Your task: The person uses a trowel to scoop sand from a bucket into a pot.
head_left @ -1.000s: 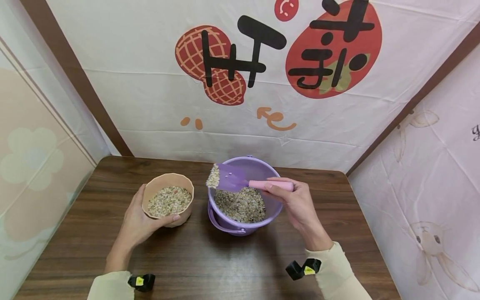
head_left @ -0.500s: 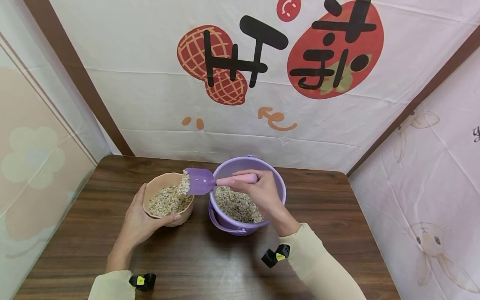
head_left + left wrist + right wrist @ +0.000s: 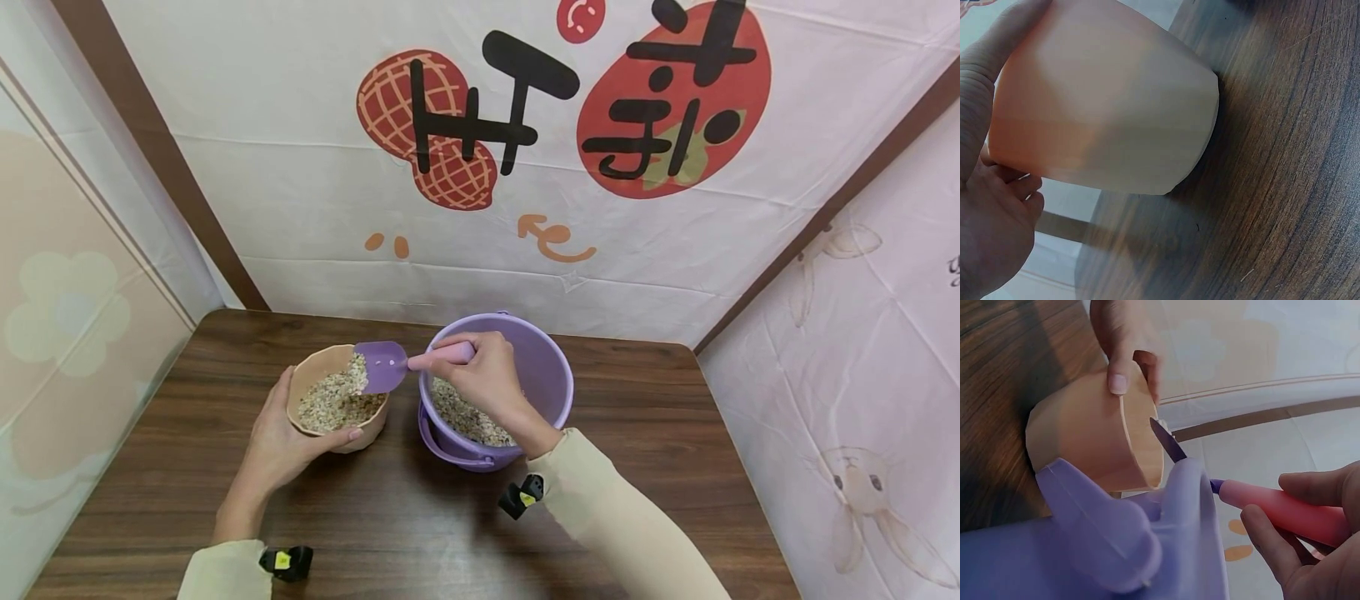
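My left hand [image 3: 279, 437] grips the side of a peach-coloured pot [image 3: 1104, 100], thumb over the near wall and fingers around the far left. Pale mixed gravel [image 3: 330, 404] fills the lower part of the pot. In my right hand [image 3: 483, 375] is the pink handle [image 3: 1285, 512] of a small shovel, pinched between thumb and fingers. Its purple blade [image 3: 382, 367] reaches over the pot's right rim, with gravel at the tip. The purple bucket [image 3: 543, 367] stands to the right under my right hand, holding more gravel [image 3: 468, 417], partly hidden by that hand.
Both vessels are on a dark wood-grain table [image 3: 420, 533]. The bucket's handle [image 3: 450, 454] hangs down at its front left. A printed white cloth wall [image 3: 315, 217] rises behind the table, and other cloth walls flank it.
My right hand has carried the loaded shovel leftward from above the bucket to the pot's rim. My left hand and the pot have stayed in place.
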{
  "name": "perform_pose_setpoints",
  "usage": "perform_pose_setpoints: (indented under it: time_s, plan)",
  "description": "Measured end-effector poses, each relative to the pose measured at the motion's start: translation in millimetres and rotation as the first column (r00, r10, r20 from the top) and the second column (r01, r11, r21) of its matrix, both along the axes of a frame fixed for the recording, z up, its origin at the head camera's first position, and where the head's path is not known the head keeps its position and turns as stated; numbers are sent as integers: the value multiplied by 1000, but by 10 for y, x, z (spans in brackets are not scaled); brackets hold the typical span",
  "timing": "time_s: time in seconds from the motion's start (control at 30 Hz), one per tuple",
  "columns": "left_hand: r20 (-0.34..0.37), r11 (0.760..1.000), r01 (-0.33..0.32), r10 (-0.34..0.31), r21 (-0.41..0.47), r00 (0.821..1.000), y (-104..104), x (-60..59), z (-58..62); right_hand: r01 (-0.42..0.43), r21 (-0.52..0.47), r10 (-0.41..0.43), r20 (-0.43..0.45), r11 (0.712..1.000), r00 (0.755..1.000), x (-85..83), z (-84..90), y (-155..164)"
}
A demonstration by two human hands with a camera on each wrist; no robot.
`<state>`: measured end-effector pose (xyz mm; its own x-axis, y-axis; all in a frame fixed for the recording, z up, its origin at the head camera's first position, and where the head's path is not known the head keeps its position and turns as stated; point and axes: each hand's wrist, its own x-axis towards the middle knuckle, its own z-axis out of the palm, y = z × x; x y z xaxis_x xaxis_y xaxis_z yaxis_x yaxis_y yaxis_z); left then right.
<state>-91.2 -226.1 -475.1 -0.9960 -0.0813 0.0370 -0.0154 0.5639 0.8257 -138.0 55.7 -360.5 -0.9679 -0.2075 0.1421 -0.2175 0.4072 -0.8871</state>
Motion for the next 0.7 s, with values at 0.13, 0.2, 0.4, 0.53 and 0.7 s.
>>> perform_pose_setpoints:
  time_s: [0.13, 0.2, 0.4, 0.53, 0.7]
  plan:
    - [0, 1000, -1, 1, -1, 1000, 5, 3, 6, 18, 63, -14, -66, 998, 998, 10, 25, -42]
    - [1, 1000, 0, 0, -2, 1000, 7, 5, 8, 5, 81, 3, -100, 997, 995, 16, 32, -60]
    - [11, 1000, 1, -1, -7, 1000, 8, 2, 12, -56, 137, 87, -238, 989, 967, 45, 36, -75]
    - [13, 1000, 2, -2, -7, 1000, 8, 2, 13, -79, 160, 127, -313, 984, 941, 67, 45, -63]
    - [6, 1000, 4, -4, -8, 1000, 5, 7, 12, -77, 110, 109, -318, 991, 942, 95, 80, -14]
